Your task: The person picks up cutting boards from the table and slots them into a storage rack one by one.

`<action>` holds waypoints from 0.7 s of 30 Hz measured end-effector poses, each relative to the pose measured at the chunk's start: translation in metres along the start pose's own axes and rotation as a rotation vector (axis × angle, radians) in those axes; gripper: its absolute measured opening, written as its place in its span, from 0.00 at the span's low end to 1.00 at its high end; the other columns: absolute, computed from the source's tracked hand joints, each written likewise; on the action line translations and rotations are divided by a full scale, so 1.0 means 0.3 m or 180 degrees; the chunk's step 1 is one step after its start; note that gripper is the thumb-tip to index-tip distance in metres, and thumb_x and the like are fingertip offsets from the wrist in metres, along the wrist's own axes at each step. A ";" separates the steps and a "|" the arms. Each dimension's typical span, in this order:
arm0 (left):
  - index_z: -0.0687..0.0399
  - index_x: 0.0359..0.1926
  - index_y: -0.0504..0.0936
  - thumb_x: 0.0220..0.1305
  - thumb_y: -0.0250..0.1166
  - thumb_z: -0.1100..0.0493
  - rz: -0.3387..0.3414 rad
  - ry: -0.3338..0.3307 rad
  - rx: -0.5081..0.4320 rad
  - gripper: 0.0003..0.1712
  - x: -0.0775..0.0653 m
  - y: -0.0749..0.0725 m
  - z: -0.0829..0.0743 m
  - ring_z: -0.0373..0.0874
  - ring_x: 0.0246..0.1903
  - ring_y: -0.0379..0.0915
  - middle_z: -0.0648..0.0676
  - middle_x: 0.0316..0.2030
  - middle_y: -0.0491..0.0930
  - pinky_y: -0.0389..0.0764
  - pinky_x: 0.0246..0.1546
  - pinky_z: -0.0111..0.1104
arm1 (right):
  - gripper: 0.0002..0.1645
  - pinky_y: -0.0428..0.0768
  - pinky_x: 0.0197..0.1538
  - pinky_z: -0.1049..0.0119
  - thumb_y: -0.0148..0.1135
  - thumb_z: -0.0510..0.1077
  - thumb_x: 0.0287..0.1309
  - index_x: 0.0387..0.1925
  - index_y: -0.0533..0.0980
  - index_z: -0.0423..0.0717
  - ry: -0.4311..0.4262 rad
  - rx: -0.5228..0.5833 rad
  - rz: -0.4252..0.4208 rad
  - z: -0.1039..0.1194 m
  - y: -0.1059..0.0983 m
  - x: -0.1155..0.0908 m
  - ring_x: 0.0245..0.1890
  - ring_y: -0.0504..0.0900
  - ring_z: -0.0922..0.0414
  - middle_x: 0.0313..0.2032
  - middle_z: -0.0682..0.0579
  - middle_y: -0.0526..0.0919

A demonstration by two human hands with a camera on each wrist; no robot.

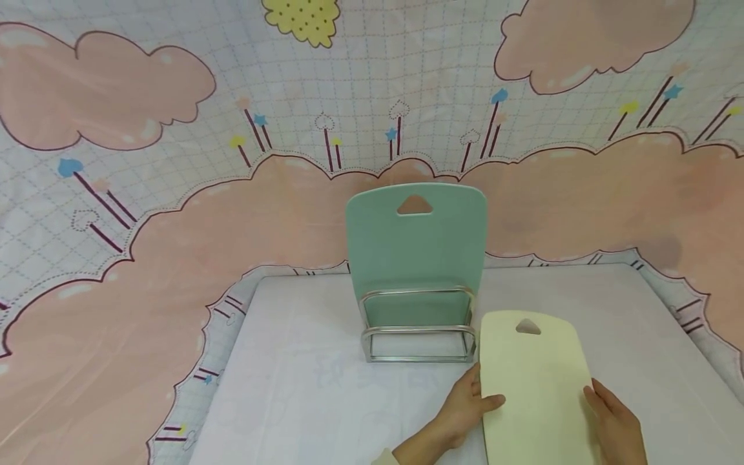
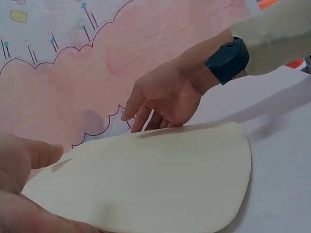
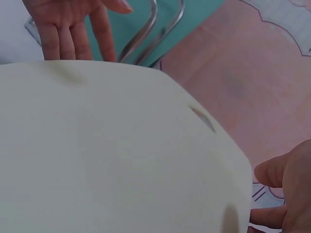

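left hand, right hand: loosely spread, fingers touching flat cream round-cornered board; right wrist view, unlike head: left thumb clear

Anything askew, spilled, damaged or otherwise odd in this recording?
Nothing stands out. The green board stands in the metal rack, and the cream board is between the left hand and right hand. No crack or spill shows. The soft dark patches on it in the right wrist view look like shadows.

- Cream chopping board: lower end cut off in the head view
- Left hand: fingers partly hidden behind it
- Bench: near edge likewise cut off
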State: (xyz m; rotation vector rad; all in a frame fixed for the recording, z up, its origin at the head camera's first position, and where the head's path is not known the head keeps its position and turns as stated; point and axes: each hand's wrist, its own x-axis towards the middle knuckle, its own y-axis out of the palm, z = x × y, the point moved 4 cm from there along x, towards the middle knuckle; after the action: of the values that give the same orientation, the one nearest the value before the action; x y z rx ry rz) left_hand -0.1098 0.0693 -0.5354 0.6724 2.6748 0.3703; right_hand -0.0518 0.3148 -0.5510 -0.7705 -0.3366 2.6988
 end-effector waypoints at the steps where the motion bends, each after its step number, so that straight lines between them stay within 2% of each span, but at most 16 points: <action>1: 0.67 0.72 0.50 0.60 0.64 0.71 0.0004 0.0022 -0.0011 0.43 0.001 0.000 -0.003 0.54 0.45 0.79 0.60 0.49 0.78 0.79 0.45 0.42 | 0.48 0.44 0.67 0.39 0.38 0.69 0.67 0.74 0.41 0.43 -0.0020 -0.0013 0.0024 0.005 0.000 0.000 0.70 0.38 0.37 0.72 0.40 0.39; 3: 0.64 0.72 0.52 0.61 0.63 0.70 0.0024 0.0056 -0.0007 0.42 0.003 0.001 -0.011 0.53 0.44 0.80 0.60 0.48 0.79 0.80 0.44 0.42 | 0.48 0.44 0.67 0.40 0.38 0.68 0.67 0.74 0.39 0.46 -0.0050 0.0014 0.0043 0.014 0.000 -0.001 0.70 0.37 0.38 0.73 0.41 0.37; 8: 0.60 0.69 0.59 0.62 0.63 0.68 0.0020 0.0062 0.0189 0.36 0.007 0.000 -0.035 0.52 0.41 0.81 0.59 0.47 0.81 0.81 0.42 0.44 | 0.47 0.39 0.69 0.47 0.44 0.66 0.66 0.75 0.38 0.52 -0.0122 0.0378 -0.0042 0.032 0.003 -0.007 0.72 0.33 0.47 0.73 0.47 0.33; 10: 0.59 0.67 0.60 0.63 0.63 0.67 0.0016 0.0057 0.0273 0.34 0.010 0.000 -0.043 0.52 0.40 0.81 0.59 0.46 0.80 0.81 0.41 0.45 | 0.46 0.37 0.69 0.51 0.46 0.64 0.66 0.75 0.39 0.52 -0.0189 0.0512 -0.0067 0.041 0.003 -0.011 0.71 0.32 0.50 0.73 0.47 0.32; 13: 0.58 0.66 0.60 0.65 0.62 0.64 0.0012 0.0038 0.0329 0.32 0.012 0.001 -0.055 0.51 0.41 0.80 0.59 0.46 0.80 0.80 0.42 0.45 | 0.47 0.39 0.68 0.50 0.46 0.64 0.67 0.75 0.40 0.48 -0.0292 0.0473 -0.0060 0.058 0.001 -0.015 0.72 0.33 0.47 0.73 0.44 0.33; 19: 0.58 0.66 0.58 0.66 0.60 0.61 -0.0098 -0.0048 0.0280 0.32 0.003 0.001 -0.065 0.52 0.44 0.76 0.58 0.45 0.76 0.75 0.47 0.48 | 0.52 0.53 0.63 0.35 0.41 0.69 0.65 0.74 0.38 0.43 -0.0355 -0.0027 0.0003 0.086 -0.017 -0.023 0.69 0.45 0.35 0.72 0.35 0.43; 21: 0.59 0.68 0.57 0.65 0.61 0.60 -0.0131 -0.0065 0.0292 0.35 0.000 0.002 -0.071 0.56 0.48 0.73 0.60 0.47 0.74 0.71 0.52 0.53 | 0.52 0.66 0.59 0.44 0.41 0.70 0.65 0.74 0.39 0.42 -0.0385 -0.0237 -0.0004 0.095 -0.026 -0.028 0.64 0.63 0.43 0.71 0.34 0.47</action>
State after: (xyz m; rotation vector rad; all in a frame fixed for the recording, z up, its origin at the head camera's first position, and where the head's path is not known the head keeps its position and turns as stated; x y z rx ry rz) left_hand -0.1180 0.0664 -0.5160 0.6428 2.6953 0.2300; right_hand -0.0587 0.3151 -0.5212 -0.6280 -0.4682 2.7517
